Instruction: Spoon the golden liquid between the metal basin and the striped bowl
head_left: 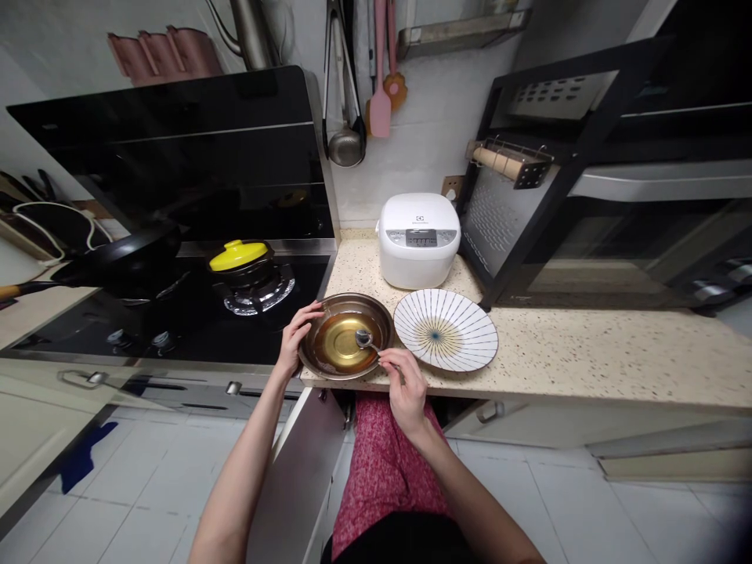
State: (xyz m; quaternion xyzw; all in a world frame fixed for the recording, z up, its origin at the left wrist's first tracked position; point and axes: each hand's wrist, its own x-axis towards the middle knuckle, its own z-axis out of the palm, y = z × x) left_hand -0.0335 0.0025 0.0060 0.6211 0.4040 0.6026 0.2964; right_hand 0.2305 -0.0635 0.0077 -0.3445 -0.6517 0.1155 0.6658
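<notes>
A round metal bowl (346, 298) stands at the front edge of the counter, with amber-looking liquid (338, 345) in it. My left hand (297, 335) grips the bowl's left rim, fingers over the edge. Between the thumb and fingers of my right hand (406, 385) is the handle of a small metal spoon (363, 338). The spoon's head is over or in the liquid; I cannot tell how deep. Right beside the bowl lies a white plate (464, 333) with dark lines radiating from its centre.
Behind the plate stands a white rice cooker (419, 251). The stove at left holds a small pot with a yellow lid (238, 254) and a black wok (129, 254). An open cabinet door (297, 478) juts out below the bowl. A black rack (487, 188) stands at right.
</notes>
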